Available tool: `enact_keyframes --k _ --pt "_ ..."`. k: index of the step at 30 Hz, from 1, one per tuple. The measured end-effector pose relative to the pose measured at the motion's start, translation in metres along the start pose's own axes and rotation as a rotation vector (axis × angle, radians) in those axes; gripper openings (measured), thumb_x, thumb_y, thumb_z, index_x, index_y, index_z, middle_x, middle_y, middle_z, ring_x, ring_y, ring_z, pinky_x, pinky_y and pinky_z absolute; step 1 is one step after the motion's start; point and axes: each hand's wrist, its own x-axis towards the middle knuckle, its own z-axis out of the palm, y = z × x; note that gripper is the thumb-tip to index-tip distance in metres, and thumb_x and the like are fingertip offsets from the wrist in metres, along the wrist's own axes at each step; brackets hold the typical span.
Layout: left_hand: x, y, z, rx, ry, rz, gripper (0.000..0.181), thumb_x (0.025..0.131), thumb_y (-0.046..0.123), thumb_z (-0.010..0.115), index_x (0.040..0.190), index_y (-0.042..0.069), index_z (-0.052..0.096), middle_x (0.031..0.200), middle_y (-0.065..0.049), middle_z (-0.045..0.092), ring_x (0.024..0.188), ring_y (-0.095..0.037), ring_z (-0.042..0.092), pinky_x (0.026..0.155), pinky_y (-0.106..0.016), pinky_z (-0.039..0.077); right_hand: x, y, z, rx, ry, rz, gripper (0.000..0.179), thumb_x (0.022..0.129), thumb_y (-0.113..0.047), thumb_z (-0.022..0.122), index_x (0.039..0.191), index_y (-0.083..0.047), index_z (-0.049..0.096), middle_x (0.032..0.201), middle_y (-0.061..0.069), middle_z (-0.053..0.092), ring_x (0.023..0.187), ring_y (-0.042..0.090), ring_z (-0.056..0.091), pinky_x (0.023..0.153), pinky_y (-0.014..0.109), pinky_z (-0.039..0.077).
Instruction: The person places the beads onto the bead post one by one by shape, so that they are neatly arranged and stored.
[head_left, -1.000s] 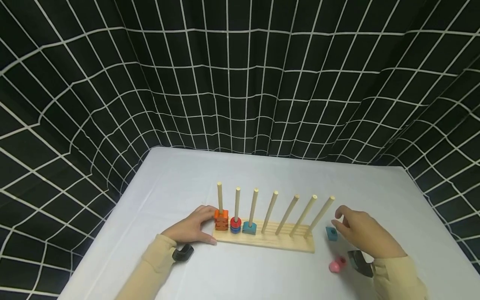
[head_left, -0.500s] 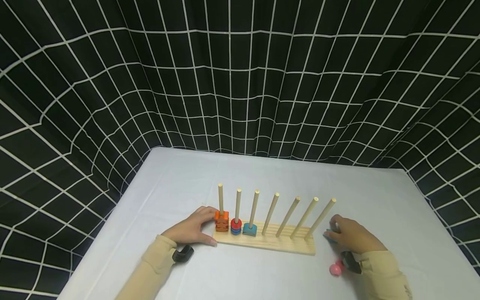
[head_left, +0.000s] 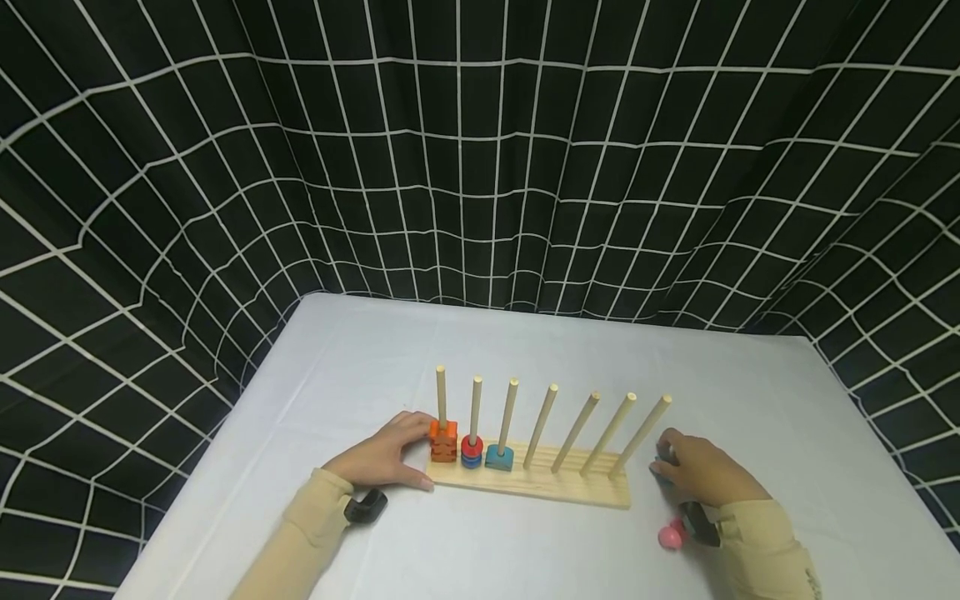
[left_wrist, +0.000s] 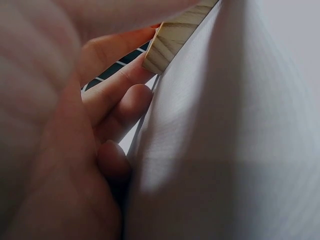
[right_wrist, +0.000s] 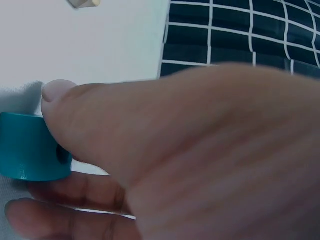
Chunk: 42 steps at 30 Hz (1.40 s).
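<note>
A wooden peg board (head_left: 570,492) with several upright pegs lies on the white table (head_left: 375,358). Its left three pegs carry an orange block (head_left: 443,441), a red and blue ring stack (head_left: 472,450) and a teal block (head_left: 498,457). My left hand (head_left: 382,458) rests against the board's left end (left_wrist: 172,37), fingers straight along it. Just right of the board, my right hand (head_left: 693,471) pinches a teal block (right_wrist: 30,147) between thumb and fingers; in the head view that block is almost hidden under the hand.
A pink piece (head_left: 670,537) lies on the table close to my right wrist. A black curtain with a white grid (head_left: 480,167) hangs behind and around the table. The four right pegs stand bare.
My right hand came down over the teal block beside the board and closed its thumb and fingers on it. The left hand has stayed at the board's left end.
</note>
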Motion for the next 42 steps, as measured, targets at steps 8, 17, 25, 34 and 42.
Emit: enact_keyframes --k 8,17,25,34,42 --pt "0.0 -0.001 -0.001 -0.001 0.001 0.0 0.078 0.068 0.054 0.079 0.136 0.027 0.052 0.138 0.015 0.043 0.132 -0.011 0.033 0.113 -0.044 0.029 -0.008 -0.004 -0.009 -0.036 0.136 -0.084 0.023 0.088 -0.016 0.066 0.106 -0.002 0.062 0.093 0.011 0.067 0.09 0.035 0.064 0.078 0.055 0.051" --pt "0.001 0.001 -0.005 -0.018 -0.009 -0.014 0.078 0.069 0.054 0.079 0.136 0.025 0.051 0.141 0.011 0.041 0.135 -0.015 0.031 0.114 -0.048 0.027 -0.047 -0.032 -0.06 -0.092 0.641 -0.261 0.029 0.088 0.004 0.06 0.118 0.004 0.056 0.101 0.025 0.054 0.076 0.038 0.062 0.061 0.052 0.053" --pt "0.0 -0.002 -0.006 -0.007 0.0 -0.012 0.078 0.069 0.052 0.079 0.136 0.024 0.051 0.142 0.011 0.041 0.135 -0.016 0.031 0.113 -0.048 0.028 -0.079 -0.107 -0.109 -0.128 0.938 -0.524 0.043 0.084 0.006 0.061 0.126 0.001 0.056 0.113 0.024 0.054 0.072 0.027 0.06 0.052 0.036 0.053" --pt "0.0 0.0 -0.005 -0.041 -0.004 0.0 0.075 0.07 0.05 0.079 0.136 0.024 0.052 0.142 0.008 0.041 0.135 -0.019 0.031 0.112 -0.051 0.027 -0.079 -0.18 -0.106 -0.124 0.831 -0.811 0.042 0.103 -0.035 0.034 0.114 -0.002 0.057 0.107 0.004 0.063 0.073 0.011 0.062 0.051 0.017 0.048" --pt "0.0 -0.004 -0.001 -0.04 -0.009 -0.004 0.074 0.069 0.049 0.08 0.134 0.027 0.053 0.141 0.012 0.04 0.135 -0.015 0.03 0.113 -0.049 0.026 -0.057 -0.198 -0.091 -0.137 0.747 -0.883 0.023 0.099 -0.025 0.053 0.113 -0.009 0.06 0.11 -0.003 0.066 0.089 0.011 0.069 0.064 0.028 0.057"
